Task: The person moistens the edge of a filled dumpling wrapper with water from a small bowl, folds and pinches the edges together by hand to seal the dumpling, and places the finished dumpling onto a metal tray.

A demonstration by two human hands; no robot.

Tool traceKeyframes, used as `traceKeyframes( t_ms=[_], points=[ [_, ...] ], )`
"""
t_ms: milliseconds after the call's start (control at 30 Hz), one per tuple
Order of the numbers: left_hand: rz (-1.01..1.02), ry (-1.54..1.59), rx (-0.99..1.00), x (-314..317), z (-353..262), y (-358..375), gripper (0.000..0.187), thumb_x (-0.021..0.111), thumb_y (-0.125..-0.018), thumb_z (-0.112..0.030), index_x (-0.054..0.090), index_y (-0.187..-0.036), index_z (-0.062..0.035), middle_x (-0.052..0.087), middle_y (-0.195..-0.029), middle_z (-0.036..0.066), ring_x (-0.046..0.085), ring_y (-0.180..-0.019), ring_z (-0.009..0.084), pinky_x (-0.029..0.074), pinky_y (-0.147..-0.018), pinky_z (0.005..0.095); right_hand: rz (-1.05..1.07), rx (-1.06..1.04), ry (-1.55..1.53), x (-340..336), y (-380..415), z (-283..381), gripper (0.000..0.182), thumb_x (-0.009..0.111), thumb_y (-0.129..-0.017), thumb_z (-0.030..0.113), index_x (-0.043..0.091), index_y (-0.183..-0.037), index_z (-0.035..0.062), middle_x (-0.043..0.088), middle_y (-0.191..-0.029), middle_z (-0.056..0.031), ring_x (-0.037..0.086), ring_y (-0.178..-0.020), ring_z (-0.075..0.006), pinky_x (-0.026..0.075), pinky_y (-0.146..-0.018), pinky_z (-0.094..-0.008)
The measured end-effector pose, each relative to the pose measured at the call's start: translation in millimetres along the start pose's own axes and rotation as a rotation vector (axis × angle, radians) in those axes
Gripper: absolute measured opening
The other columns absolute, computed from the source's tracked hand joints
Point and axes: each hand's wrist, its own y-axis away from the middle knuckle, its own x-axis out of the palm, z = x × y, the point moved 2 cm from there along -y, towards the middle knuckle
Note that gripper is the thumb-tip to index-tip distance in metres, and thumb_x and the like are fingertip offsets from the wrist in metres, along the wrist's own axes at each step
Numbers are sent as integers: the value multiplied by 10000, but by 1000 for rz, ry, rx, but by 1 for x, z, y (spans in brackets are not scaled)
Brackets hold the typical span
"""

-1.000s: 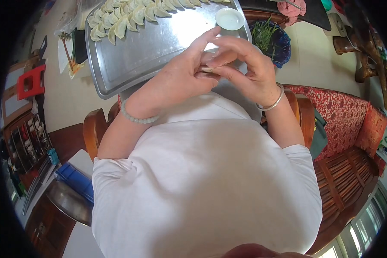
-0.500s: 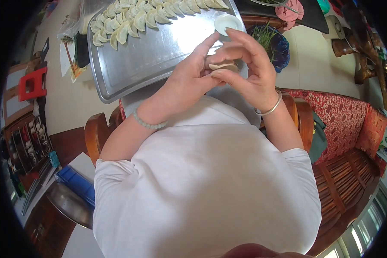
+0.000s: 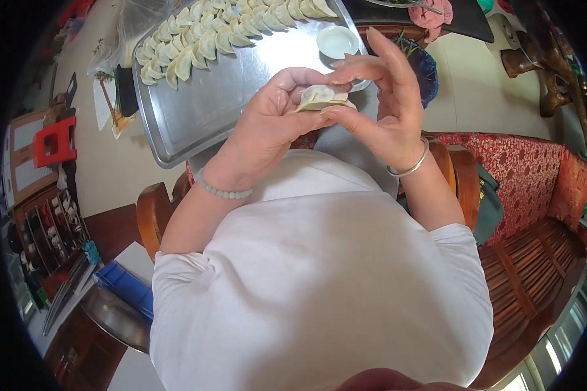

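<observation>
Between my two hands is a folded dumpling, its pale wrapper edge showing. My left hand is closed on the dumpling's left side, thumb along the near edge. The thumb and fingertips of my right hand pinch its right end, while the index finger sticks up. Just beyond the hands, a small white bowl sits on a metal tray. Rows of finished dumplings cover the tray's far part.
Right of the tray is a blue basin with green leaves. A pink cloth lies on a dark table behind it. A red patterned bench stands to the right, a red stool far left, and a blue bin lower left.
The dumpling has turned so more of its wrapper shows. My left fingers have drawn back from the bowl, and my right index finger has risen.
</observation>
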Motion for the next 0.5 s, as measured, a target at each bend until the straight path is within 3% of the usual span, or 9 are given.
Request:
traceKeyframes(
  t_ms=[200, 333, 400, 467, 500],
  points=[
    [-17, 122, 26, -3, 3, 0, 358, 598, -877, 35, 460, -1193, -61, 605, -1099, 74, 592, -1011, 115, 495, -786, 240, -45, -30, 70, 3, 3, 2, 790, 761, -722, -8, 351, -1397, 1, 661, -957, -84, 633, -973, -206, 419, -1014, -444],
    [-33, 104, 51, -1, 2, 0, 356, 606, -874, 27, 456, -1184, -60, 615, -1072, 65, 600, -977, 103, 492, -736, 220, -50, -45, 71, 3, 4, 0, 724, 722, -748, -57, 371, -1378, -4, 665, -927, -77, 653, -925, -194, 444, -992, -438],
    [-43, 44, 11, -2, 0, 1, 378, 584, -863, 53, 450, -1201, -52, 618, -1069, 69, 600, -1033, 137, 479, -950, 283, -43, -32, 57, 4, 5, -2, 712, 715, -751, -66, 375, -1374, -5, 665, -920, -76, 656, -916, -191, 451, -985, -434],
    [-51, 28, 5, 0, -1, 1, 376, 584, -865, 51, 449, -1202, -49, 616, -1075, 71, 598, -1037, 136, 480, -950, 286, -115, -66, 106, 4, 6, -5, 648, 719, -734, -41, 472, -1329, 34, 677, -918, -71, 673, -821, -154, 499, -834, -289],
    [-57, 10, 0, 1, -1, 1, 375, 583, -866, 50, 448, -1202, -47, 614, -1082, 73, 595, -1042, 135, 480, -950, 288, -113, -66, 105, 5, 6, -5, 648, 719, -734, -41, 472, -1329, 34, 677, -918, -71, 673, -821, -154, 499, -834, -289]
  ],
)
